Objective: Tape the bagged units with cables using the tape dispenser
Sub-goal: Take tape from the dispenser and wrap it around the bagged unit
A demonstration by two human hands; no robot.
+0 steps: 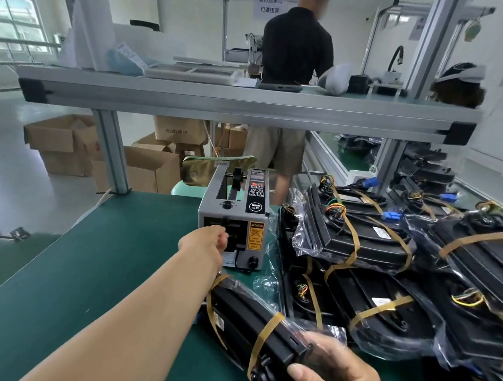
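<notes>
A grey tape dispenser (pixel 233 216) stands on the green bench. My left hand (pixel 208 242) is stretched out to its front outlet, fingers curled at the slot; what they pinch is hidden. My right hand (pixel 332 374) grips the near end of a black bagged unit (pixel 253 318) lying on the bench. Two brown tape bands wrap this unit, and coloured cables stick out below my hand.
A pile of taped bagged units (pixel 388 259) with cables fills the bench to the right. An aluminium shelf (pixel 244 103) crosses overhead. A person in a black shirt (pixel 296 44) stands behind it. Cardboard boxes (pixel 69 145) sit on the floor at left.
</notes>
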